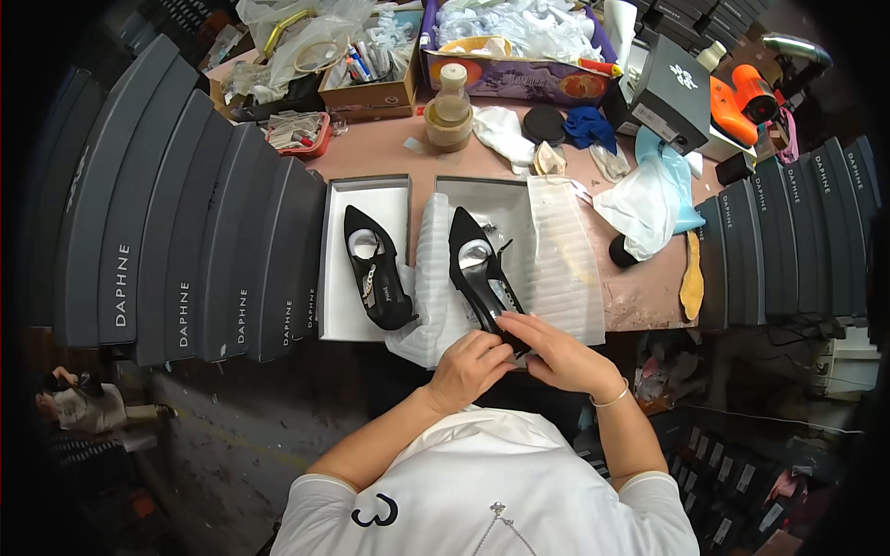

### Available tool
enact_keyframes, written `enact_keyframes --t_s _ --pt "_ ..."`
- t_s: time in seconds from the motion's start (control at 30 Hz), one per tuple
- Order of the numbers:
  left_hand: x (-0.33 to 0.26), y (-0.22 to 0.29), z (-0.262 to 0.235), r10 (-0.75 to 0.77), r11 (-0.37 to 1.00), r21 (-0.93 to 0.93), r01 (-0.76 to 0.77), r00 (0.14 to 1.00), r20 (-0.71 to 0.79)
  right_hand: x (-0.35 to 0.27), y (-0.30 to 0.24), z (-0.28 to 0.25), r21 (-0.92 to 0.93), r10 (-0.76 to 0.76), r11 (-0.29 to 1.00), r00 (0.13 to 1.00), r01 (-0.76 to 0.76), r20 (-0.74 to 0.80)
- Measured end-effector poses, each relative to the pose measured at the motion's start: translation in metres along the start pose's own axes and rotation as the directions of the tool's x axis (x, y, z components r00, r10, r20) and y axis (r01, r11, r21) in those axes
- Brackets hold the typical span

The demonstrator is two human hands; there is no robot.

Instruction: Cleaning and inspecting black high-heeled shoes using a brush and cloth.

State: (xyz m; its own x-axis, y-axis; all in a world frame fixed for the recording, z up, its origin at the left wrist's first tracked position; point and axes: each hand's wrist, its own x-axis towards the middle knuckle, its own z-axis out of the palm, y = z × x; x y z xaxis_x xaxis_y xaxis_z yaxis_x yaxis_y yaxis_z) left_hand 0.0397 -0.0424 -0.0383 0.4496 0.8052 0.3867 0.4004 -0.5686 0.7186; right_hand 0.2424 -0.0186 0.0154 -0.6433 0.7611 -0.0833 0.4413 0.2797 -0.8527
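A black pointed-toe slingback shoe (475,269) lies with its toe pointing away from me, over a grey box (482,187) lined with white wrapping sheet (565,269). My left hand (471,369) has its fingers curled at the heel end of this shoe. From the other side, my right hand (561,357) lays its fingers over the heel and back strap. Both sets of fingertips meet there and hide the heel. To the left, a matching black shoe (375,278) rests in a shallow white-lined box lid (336,315), untouched.
Stacks of dark grey shoe boxes (209,232) wall in the left, with more boxes (779,241) on the right. Behind stand a lidded jar (450,120), a purple carton (519,79), cloths (505,134) and an orange tool (742,102). A yellow insole-shaped piece (692,278) lies by the right edge.
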Motion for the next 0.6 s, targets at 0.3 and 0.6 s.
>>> enact_keyframes --t_s 0.3,0.6 --pt "-0.008 -0.018 -0.031 -0.462 0.775 -0.398 0.492 0.869 0.174 0.007 0.01 0.004 -0.214 -0.075 0.975 0.997 0.067 -0.027" --pt "0.006 -0.033 0.011 -0.741 0.292 -0.864 0.411 0.668 0.067 0.014 0.01 0.039 -0.305 -0.1 0.952 0.97 0.028 -0.223"
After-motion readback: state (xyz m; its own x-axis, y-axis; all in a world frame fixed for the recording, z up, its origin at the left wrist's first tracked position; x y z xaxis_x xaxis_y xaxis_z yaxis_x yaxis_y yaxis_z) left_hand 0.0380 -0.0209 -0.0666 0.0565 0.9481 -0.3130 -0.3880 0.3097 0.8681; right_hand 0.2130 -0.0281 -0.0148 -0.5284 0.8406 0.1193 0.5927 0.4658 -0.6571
